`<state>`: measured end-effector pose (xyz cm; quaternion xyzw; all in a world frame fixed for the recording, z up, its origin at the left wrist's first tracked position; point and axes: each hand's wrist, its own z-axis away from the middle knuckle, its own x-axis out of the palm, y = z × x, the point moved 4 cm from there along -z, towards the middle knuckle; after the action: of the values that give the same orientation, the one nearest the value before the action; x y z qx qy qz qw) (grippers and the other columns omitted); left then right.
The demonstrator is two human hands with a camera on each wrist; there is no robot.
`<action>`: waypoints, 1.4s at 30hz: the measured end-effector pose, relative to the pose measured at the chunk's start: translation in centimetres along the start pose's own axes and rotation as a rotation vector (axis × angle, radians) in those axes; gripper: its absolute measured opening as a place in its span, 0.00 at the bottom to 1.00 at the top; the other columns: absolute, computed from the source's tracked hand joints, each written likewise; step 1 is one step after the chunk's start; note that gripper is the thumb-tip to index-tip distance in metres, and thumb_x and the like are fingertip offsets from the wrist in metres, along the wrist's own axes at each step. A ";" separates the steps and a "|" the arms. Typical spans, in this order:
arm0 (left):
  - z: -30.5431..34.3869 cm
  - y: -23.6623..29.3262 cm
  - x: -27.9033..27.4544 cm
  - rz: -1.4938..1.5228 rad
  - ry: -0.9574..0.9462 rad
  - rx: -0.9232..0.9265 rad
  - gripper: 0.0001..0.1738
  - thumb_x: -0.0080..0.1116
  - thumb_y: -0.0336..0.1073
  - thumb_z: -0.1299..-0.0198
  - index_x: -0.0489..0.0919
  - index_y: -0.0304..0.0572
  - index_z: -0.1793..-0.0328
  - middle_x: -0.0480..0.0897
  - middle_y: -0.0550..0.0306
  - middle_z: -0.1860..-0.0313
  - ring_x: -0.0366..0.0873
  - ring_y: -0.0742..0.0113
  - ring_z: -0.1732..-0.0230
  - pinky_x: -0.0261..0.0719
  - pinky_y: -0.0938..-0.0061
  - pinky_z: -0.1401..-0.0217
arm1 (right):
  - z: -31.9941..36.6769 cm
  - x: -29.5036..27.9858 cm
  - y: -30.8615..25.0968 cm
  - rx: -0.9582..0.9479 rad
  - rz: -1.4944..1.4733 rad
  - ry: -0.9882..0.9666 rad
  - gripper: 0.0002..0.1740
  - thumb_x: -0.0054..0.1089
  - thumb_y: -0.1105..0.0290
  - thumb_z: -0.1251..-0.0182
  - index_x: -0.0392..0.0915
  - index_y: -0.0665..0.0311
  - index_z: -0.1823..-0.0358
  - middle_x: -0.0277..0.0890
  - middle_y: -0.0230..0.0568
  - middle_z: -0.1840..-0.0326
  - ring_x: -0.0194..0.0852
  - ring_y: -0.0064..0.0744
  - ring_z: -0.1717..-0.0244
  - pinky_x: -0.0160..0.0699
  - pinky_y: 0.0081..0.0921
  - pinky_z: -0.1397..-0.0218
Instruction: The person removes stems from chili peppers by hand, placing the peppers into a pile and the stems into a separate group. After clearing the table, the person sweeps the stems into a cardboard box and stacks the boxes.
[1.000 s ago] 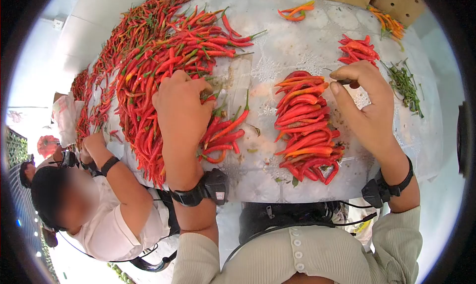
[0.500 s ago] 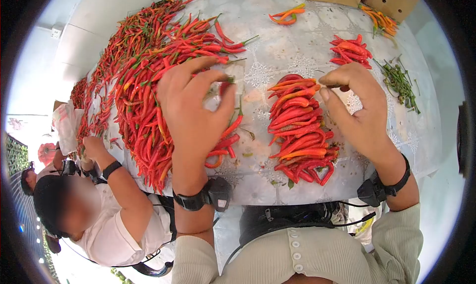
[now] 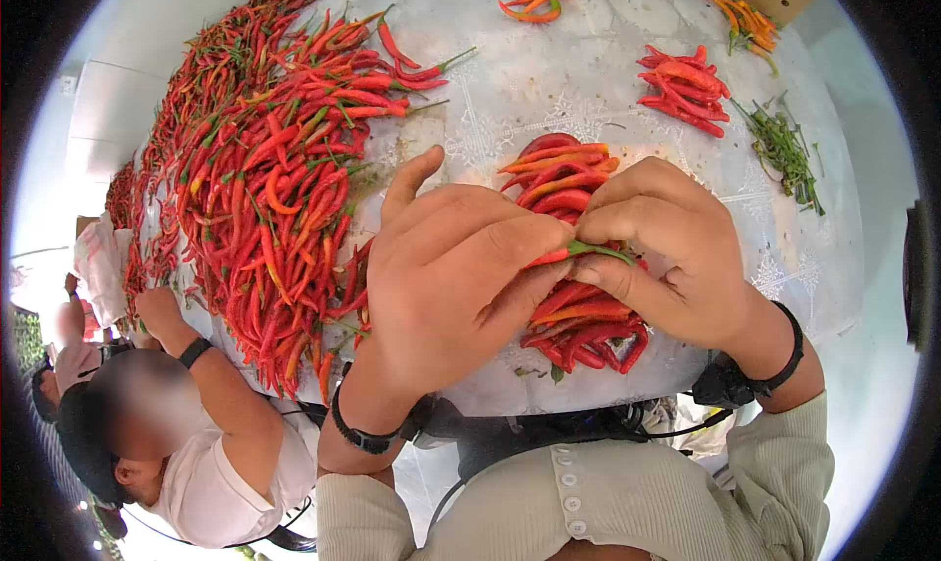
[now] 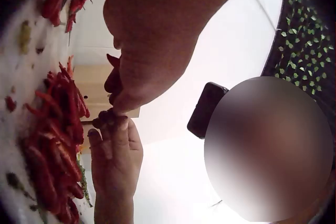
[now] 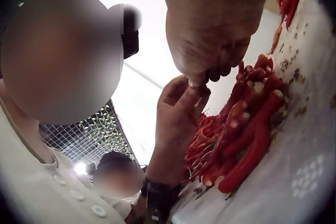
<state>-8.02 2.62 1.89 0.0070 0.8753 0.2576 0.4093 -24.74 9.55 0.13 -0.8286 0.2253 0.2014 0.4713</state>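
A red chili (image 3: 549,257) with a green stem is held between the hands above a stacked row of red and orange chilies (image 3: 578,318). The left hand (image 3: 456,272) pinches its red body, with the index finger raised. The thumb and fingers of the right hand (image 3: 667,247) pinch at its green stem (image 3: 600,251). Both hands meet at the fingertips in the left wrist view, the left hand (image 4: 152,50) above the right hand (image 4: 116,161). Fingers hide part of the chili.
A large heap of red chilies (image 3: 265,198) covers the table's left side. Farther back lie a small red pile (image 3: 683,91), orange chilies (image 3: 539,0), more orange ones (image 3: 745,22) and green stems (image 3: 784,154). Another person (image 3: 216,414) sits at the left.
The left hand has come right from the heap with a chili and met the right hand above the row. The right hand has moved slightly down and now pinches the green stem.
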 end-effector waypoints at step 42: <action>0.4 -0.9 -0.4 0.205 0.067 -0.004 0.24 0.78 0.27 0.59 0.80 0.37 0.54 0.83 0.54 0.62 0.81 0.60 0.58 0.74 0.63 0.46 | 0.3 -0.4 0.7 0.016 0.046 0.050 0.11 0.68 0.77 0.42 0.83 0.64 0.57 0.78 0.41 0.62 0.76 0.38 0.60 0.75 0.30 0.56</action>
<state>-7.28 1.98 1.56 0.0870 0.8827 0.2998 0.3513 -25.48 9.55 -0.26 -0.8241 0.2575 0.1895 0.4675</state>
